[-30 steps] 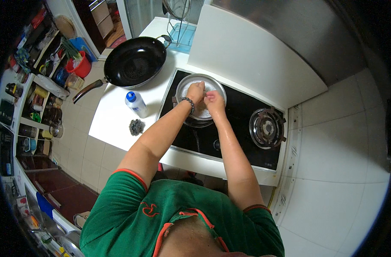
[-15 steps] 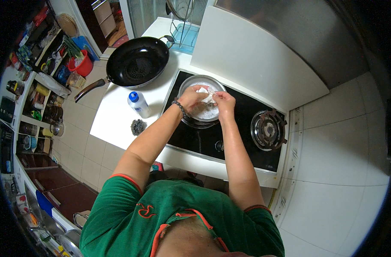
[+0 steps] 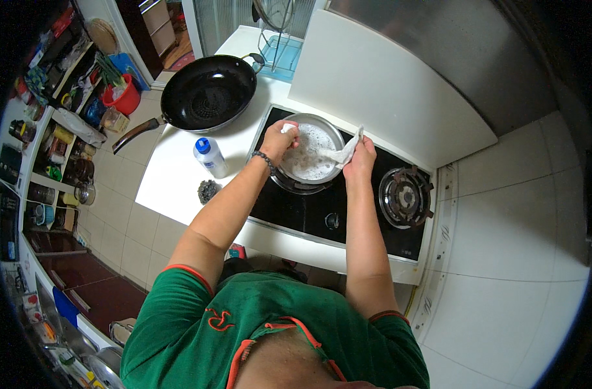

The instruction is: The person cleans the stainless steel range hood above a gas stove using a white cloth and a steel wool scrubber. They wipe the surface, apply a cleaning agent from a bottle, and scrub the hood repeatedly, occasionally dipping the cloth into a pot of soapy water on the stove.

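Observation:
A round metal basin [image 3: 324, 121] of foamy, soapy water sits over the left burner of the black gas stove. My right hand [image 3: 359, 159] is closed on a wet white cloth [image 3: 345, 155] at the basin's right rim. One corner sticks up past the fingers, and the other end trails into the foam. At the left rim, my left hand [image 3: 277, 144], a dark beaded bracelet on its wrist, pinches a bit of white cloth. Whether both hands hold one cloth cannot be made out, since suds hide the middle.
Left of the stove, a white counter [image 3: 172, 175] carries a black wok [image 3: 208, 94], a clear bottle with a blue cap [image 3: 209, 157] and a dark scouring ball [image 3: 209, 191]. The right burner [image 3: 406, 198] has a raised pan support. A white panel [image 3: 386, 84] stands behind the stove.
My hands have moved apart from above the basin's middle to its left and right rims. The bunched white cloth now hangs from my right hand into the suds.

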### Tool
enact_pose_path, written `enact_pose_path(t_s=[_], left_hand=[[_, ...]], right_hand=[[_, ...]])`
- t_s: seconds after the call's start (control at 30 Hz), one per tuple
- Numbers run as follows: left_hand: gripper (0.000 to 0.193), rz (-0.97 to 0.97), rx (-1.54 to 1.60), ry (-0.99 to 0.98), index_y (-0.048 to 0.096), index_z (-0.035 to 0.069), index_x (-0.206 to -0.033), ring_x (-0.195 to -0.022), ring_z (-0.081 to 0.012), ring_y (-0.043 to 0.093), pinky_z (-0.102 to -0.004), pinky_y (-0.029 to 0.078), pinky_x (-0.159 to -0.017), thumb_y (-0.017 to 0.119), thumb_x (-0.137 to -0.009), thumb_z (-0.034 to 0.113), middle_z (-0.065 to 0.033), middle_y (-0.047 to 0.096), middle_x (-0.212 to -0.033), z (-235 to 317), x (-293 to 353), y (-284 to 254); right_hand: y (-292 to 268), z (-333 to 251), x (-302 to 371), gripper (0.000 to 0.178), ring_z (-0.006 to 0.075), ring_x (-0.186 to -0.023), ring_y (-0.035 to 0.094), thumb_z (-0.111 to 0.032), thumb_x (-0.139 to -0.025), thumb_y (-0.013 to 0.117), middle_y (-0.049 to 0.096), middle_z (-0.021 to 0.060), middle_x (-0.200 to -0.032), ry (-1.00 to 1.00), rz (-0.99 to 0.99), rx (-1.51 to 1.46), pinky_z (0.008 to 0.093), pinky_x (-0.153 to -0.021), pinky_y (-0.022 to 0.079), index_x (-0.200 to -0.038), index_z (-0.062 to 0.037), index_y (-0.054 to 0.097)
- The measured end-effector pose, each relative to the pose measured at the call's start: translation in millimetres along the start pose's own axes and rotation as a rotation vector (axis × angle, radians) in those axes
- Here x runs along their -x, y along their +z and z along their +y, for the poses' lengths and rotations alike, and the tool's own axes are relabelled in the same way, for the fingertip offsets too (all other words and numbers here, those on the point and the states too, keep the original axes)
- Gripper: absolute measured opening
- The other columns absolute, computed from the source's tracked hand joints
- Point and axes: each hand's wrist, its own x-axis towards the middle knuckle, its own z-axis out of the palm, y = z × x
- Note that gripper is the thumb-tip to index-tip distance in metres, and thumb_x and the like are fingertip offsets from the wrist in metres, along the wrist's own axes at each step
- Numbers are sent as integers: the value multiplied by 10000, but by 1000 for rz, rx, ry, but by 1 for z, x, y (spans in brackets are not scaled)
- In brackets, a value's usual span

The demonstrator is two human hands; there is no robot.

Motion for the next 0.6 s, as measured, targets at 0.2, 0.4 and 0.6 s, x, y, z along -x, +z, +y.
enact_pose_path(t_s=[0.2, 0.4, 0.6], left_hand=[[550, -329, -298, 296, 491, 55, -1311, -1218, -209, 447, -322, 365, -1002, 605, -883, 381, -147, 507, -1290, 20, 20, 28], [209, -227, -166, 334, 655, 24, -888, -656, -73, 504, -233, 409, -604, 652, -859, 231, 34, 579, -730, 62, 39, 46], [229, -183, -63, 466, 655, 58, -838, -543, -23, 385, -192, 283, -483, 583, -916, 261, 77, 507, -639, 109, 57, 75]], right_hand=[[15, -16, 16, 145, 152, -687, 566, -121, -921, 549, 598, 84, -872, -30, -220, 113, 282, -601, 488, -975, 13, 536], [17, -53, 34, 60, 80, -692, 483, -64, -908, 539, 548, 11, -786, -241, -295, 314, 230, -623, 416, -883, -21, 505], [0, -95, 44, 351, 174, -921, 620, -262, -888, 622, 653, 105, -999, 303, -585, 131, 293, -811, 497, -1061, 43, 605]])
